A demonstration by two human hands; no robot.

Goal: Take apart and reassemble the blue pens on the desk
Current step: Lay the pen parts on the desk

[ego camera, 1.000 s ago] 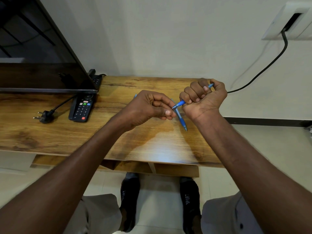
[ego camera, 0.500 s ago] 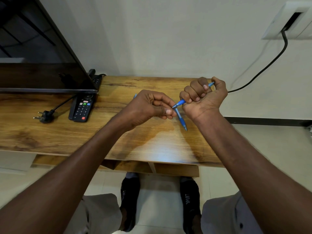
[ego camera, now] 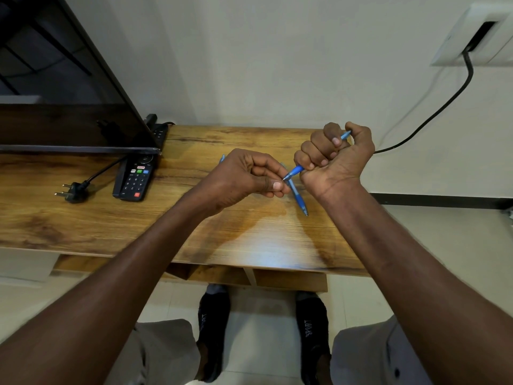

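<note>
My right hand [ego camera: 337,159] is fisted round a blue pen [ego camera: 296,171] held above the wooden desk [ego camera: 138,218]; its tip points left and its back end sticks out past my thumb. My left hand [ego camera: 244,177] pinches at that pen's tip with thumb and forefinger. A second blue pen [ego camera: 299,200] lies on the desk just below both hands, tip toward me. A small blue piece [ego camera: 222,158] peeks out behind my left hand; most of it is hidden.
A black remote [ego camera: 136,179] and a loose black plug [ego camera: 73,191] lie at the desk's left, under the edge of a dark screen [ego camera: 55,79]. A black cable [ego camera: 433,112] runs from the wall socket [ego camera: 477,37]. My shoes [ego camera: 213,323] are below the desk.
My right hand has lifted and tilted slightly, raising the pen's back end. My left hand stays pinched at the tip. The pen on the desk has not moved.
</note>
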